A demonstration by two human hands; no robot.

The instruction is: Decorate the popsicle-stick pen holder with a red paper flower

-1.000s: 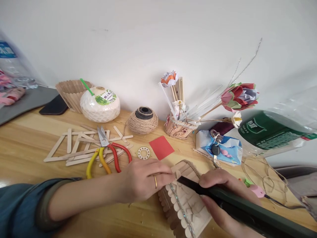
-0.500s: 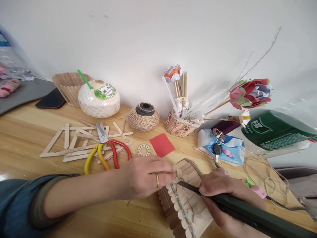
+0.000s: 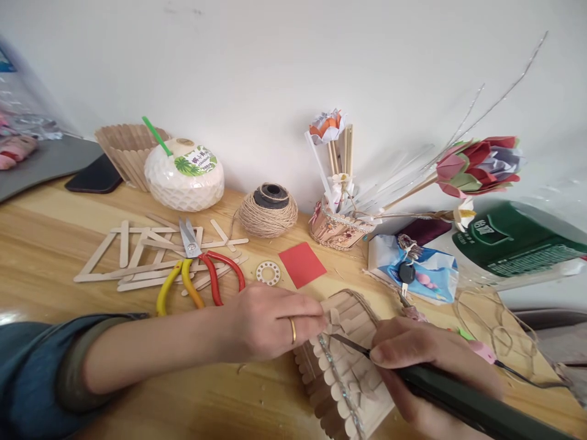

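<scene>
1. the left hand (image 3: 270, 324), wearing a gold ring (image 3: 294, 330), has its fingers bunched at the edge of the craft-stick structure (image 3: 373, 403); i cannot tell whether they pinch anything.
2. the right hand (image 3: 440, 348) grips a black-handled knife (image 3: 463, 397), its blade pointing toward the left fingertips.
3. the structure is by both hands, over the wooden table (image 3: 220, 403), near a red paper square (image 3: 302, 264).

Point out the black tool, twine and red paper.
Black tool (image 3: 458, 399), head view: its dark body.
Twine (image 3: 267, 217), head view: the wound ball's side.
Red paper (image 3: 302, 264), head view: its middle.
</scene>
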